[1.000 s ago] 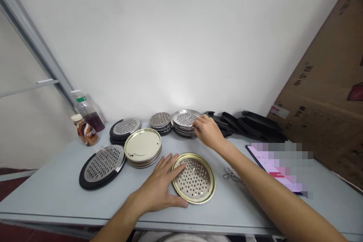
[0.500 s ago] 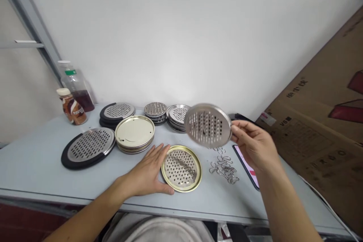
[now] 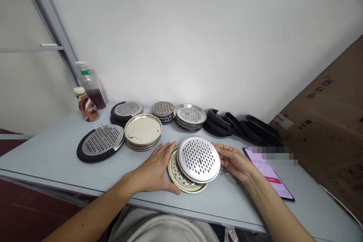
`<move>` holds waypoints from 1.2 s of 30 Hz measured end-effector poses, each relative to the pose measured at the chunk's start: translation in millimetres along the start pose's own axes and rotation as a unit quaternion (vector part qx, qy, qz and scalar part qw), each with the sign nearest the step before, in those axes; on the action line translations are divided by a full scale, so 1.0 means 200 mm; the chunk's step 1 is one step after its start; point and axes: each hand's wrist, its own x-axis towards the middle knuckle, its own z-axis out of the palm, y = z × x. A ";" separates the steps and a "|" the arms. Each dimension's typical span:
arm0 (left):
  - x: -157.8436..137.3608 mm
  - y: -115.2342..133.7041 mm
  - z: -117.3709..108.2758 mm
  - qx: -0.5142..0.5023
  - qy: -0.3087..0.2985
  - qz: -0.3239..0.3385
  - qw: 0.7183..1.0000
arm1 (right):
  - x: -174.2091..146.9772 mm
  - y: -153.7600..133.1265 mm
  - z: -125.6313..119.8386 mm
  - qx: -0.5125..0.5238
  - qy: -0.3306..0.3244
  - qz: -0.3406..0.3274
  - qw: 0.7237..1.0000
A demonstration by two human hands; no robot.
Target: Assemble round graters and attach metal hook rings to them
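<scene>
In the head view, my left hand (image 3: 154, 172) lies on the table with its thumb and fingers bracketing the left edge of a gold-rimmed round lid (image 3: 173, 174), a perforated metal sheet set inside. Pinched at its right edge by my right hand (image 3: 234, 160), a silver round grater plate (image 3: 199, 159) with rows of slots is tilted over that lid and covers much of it. Whether plate and lid touch cannot be made out. Thin bent-wire pieces (image 3: 231, 176) lie partly hidden under my right hand.
Behind stand a stack of gold lids (image 3: 143, 132), a stack of silver grater plates (image 3: 190, 115) and smaller graters (image 3: 163, 109). Black-rimmed graters (image 3: 100, 143) lie left, black curved rims (image 3: 218, 123) right. A phone (image 3: 272, 177), a carton (image 3: 326, 132) and bottles (image 3: 87, 106) flank them.
The grater plate in my right hand has come down and left over the gold-rimmed lid, turning its smoother face up. My left hand stays at the lid. The view has shifted right.
</scene>
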 end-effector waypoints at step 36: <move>-0.01 -0.01 -0.01 0.011 0.018 0.027 0.999 | -0.22 -0.02 0.15 -0.493 -0.114 -0.218 0.834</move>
